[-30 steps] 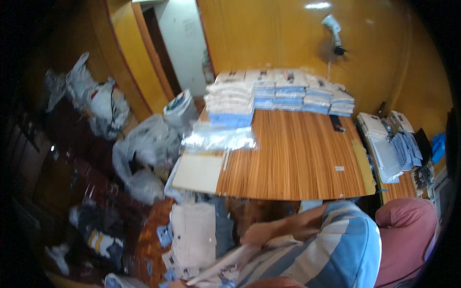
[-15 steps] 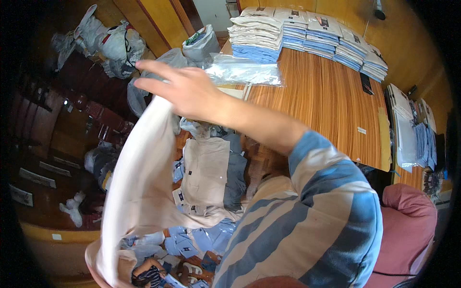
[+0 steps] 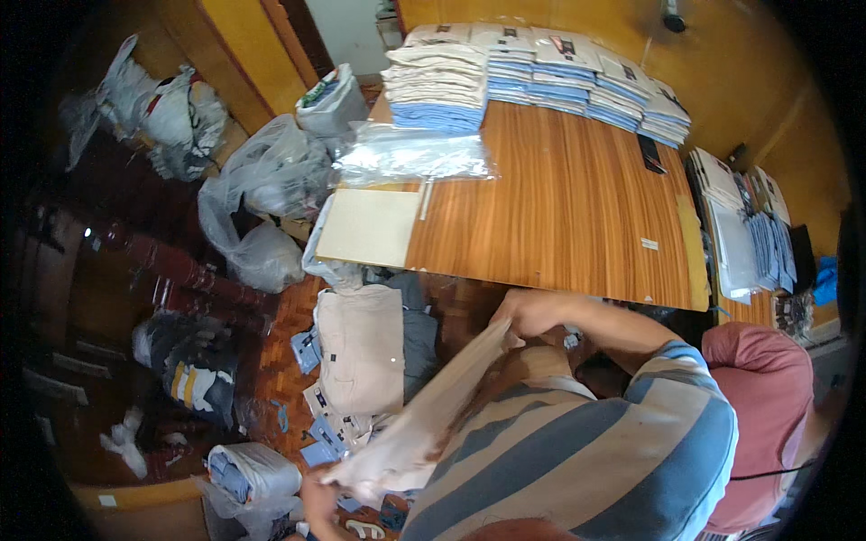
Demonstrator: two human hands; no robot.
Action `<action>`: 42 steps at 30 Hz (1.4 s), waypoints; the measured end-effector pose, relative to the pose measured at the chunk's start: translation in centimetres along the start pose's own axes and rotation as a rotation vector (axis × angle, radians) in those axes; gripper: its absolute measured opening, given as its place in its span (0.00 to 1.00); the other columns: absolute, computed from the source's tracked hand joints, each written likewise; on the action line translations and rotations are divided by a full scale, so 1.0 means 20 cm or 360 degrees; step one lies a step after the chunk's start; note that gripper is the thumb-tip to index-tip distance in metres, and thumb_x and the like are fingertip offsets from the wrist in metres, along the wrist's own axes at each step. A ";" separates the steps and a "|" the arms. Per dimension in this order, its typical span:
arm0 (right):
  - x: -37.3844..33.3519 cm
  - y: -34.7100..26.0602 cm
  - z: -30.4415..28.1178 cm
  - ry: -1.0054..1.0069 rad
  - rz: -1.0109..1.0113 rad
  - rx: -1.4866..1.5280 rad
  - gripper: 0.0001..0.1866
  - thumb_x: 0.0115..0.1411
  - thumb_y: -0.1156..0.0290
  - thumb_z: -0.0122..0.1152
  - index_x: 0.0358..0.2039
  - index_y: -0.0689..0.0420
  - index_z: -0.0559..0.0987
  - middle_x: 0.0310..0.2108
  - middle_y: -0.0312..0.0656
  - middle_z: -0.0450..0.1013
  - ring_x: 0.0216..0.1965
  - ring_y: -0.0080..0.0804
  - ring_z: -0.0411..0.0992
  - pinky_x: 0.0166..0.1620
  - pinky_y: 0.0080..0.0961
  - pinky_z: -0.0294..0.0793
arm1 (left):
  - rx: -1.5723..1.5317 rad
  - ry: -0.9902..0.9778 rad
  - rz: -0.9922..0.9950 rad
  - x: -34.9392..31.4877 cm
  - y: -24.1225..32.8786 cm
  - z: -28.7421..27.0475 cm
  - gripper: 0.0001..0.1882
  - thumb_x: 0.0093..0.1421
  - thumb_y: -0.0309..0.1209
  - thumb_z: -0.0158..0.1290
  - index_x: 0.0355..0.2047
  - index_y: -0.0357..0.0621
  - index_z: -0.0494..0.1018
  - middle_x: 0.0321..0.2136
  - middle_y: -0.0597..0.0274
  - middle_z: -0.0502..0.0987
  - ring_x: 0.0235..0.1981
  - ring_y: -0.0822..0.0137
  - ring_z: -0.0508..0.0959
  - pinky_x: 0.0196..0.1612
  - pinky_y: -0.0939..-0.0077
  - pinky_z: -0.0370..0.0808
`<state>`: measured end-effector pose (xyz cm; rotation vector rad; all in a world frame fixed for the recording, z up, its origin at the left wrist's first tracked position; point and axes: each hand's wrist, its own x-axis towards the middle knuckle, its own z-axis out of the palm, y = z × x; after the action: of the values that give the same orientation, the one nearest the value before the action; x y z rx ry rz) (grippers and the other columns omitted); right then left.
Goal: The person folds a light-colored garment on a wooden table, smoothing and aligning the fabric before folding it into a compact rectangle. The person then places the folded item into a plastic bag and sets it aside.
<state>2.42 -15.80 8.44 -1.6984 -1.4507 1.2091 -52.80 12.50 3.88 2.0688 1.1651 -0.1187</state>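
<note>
A beige garment (image 3: 424, 424) is held stretched by both hands, right (image 3: 532, 311) at 12 o'clock, left (image 3: 320, 491) at 7, fingers closed on it; folding seems next.

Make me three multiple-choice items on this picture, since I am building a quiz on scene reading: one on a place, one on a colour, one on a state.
1. Where do the folded garment stacks lie?
A. at the far end of the wooden table
B. on the floor by the door
C. on the red chair

2. What colour is the cloth held between the hands?
A. dark green
B. pale beige
C. bright red

3. How is that cloth held?
A. folded flat on the table
B. stretched between the right hand and the left hand
C. hanging from one hand only

Answers: 1 A, the stacks line the wooden table at its far edge. 2 B, the fabric is pale beige. 3 B, each hand has a grip on one end.
</note>
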 end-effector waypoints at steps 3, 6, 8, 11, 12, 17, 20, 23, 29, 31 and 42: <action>-0.48 -0.02 -0.34 0.0202 0.0112 0.0303 0.14 0.40 0.74 0.66 0.30 0.64 0.82 0.20 0.49 0.74 0.26 0.39 0.75 0.30 0.37 0.75 | -0.1111 -0.0111 0.0376 0.16 0.13 -0.28 0.11 0.47 0.21 0.59 0.33 0.32 0.80 0.31 0.59 0.84 0.31 0.67 0.81 0.37 0.73 0.76; -0.99 -0.07 -0.56 0.0426 -0.0730 0.0597 0.11 0.52 0.71 0.65 0.18 0.62 0.76 0.14 0.42 0.73 0.12 0.35 0.72 0.16 0.32 0.67 | -0.0991 -0.1175 0.1260 0.43 0.37 -0.52 0.09 0.51 0.28 0.61 0.31 0.35 0.77 0.31 0.52 0.82 0.30 0.59 0.81 0.38 0.64 0.77; -1.19 -0.14 -0.70 0.0288 -0.1114 0.0656 0.14 0.54 0.70 0.65 0.15 0.63 0.75 0.13 0.45 0.73 0.11 0.36 0.71 0.14 0.33 0.65 | -0.0363 -0.1155 0.1101 0.54 0.88 -0.67 0.11 0.50 0.30 0.65 0.29 0.36 0.77 0.28 0.54 0.81 0.28 0.61 0.80 0.36 0.66 0.76; -1.45 -0.12 -0.95 0.0269 -0.1242 0.0694 0.12 0.54 0.71 0.64 0.19 0.65 0.77 0.14 0.48 0.74 0.09 0.37 0.70 0.12 0.33 0.65 | 0.0378 -0.1081 0.1138 0.72 1.70 -0.80 0.14 0.49 0.33 0.69 0.25 0.37 0.77 0.23 0.58 0.80 0.24 0.64 0.79 0.32 0.68 0.75; -1.51 -0.05 -1.05 0.0294 -0.1236 0.0711 0.08 0.53 0.73 0.65 0.25 0.66 0.79 0.16 0.50 0.75 0.08 0.37 0.69 0.12 0.33 0.67 | 0.0514 -0.1028 0.1214 0.73 1.93 -0.81 0.15 0.49 0.33 0.71 0.24 0.37 0.76 0.22 0.59 0.79 0.23 0.65 0.79 0.31 0.68 0.75; -1.89 -0.06 -1.24 0.1603 -0.0373 0.0927 0.13 0.47 0.76 0.58 0.30 0.75 0.78 0.21 0.62 0.74 0.07 0.45 0.66 0.07 0.33 0.60 | 0.0273 -0.0827 0.1432 0.82 2.88 -0.69 0.15 0.50 0.32 0.72 0.22 0.34 0.78 0.17 0.64 0.79 0.19 0.73 0.77 0.25 0.74 0.69; -2.09 0.12 -1.41 0.1340 -0.0977 0.0134 0.19 0.48 0.78 0.59 0.40 0.78 0.75 0.27 0.62 0.76 0.09 0.40 0.69 0.08 0.30 0.62 | 0.0208 -0.0833 0.1671 0.92 3.14 -0.73 0.17 0.50 0.32 0.72 0.30 0.33 0.77 0.25 0.63 0.79 0.29 0.72 0.79 0.35 0.76 0.72; -2.07 0.28 -1.66 0.1480 -0.0263 0.0547 0.21 0.51 0.76 0.63 0.45 0.75 0.75 0.30 0.52 0.77 0.11 0.35 0.70 0.11 0.29 0.66 | 0.0350 -0.0354 0.1460 1.30 3.45 -0.64 0.30 0.50 0.34 0.71 0.51 0.33 0.75 0.41 0.62 0.82 0.40 0.70 0.79 0.48 0.74 0.76; -1.77 1.26 -2.07 0.1830 0.0884 0.0354 0.40 0.61 0.58 0.67 0.64 0.73 0.66 0.45 0.48 0.78 0.40 0.34 0.79 0.33 0.25 0.80 | 0.0316 0.0788 0.1918 2.20 3.93 0.73 0.31 0.59 0.41 0.66 0.59 0.40 0.75 0.49 0.47 0.80 0.53 0.50 0.78 0.58 0.59 0.73; -1.51 1.47 -1.80 0.2569 0.0403 0.0014 0.43 0.61 0.60 0.70 0.68 0.70 0.63 0.49 0.51 0.77 0.50 0.41 0.77 0.51 0.33 0.79 | 0.0237 0.1013 0.1980 2.23 3.85 1.08 0.33 0.58 0.36 0.64 0.64 0.45 0.72 0.60 0.40 0.71 0.63 0.41 0.69 0.66 0.53 0.66; -1.47 1.50 -0.62 0.2496 0.1912 -0.0095 0.44 0.59 0.35 0.66 0.55 0.66 0.77 0.55 0.64 0.74 0.57 0.58 0.74 0.58 0.47 0.73 | 0.0267 0.0069 0.0550 1.25 2.45 1.63 0.28 0.61 0.47 0.62 0.49 0.35 0.75 0.43 0.41 0.81 0.46 0.42 0.80 0.50 0.51 0.75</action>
<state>26.65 -49.68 -5.20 -2.5151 0.5612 -0.0978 8.03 -6.15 -2.30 2.3995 0.8290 -0.0051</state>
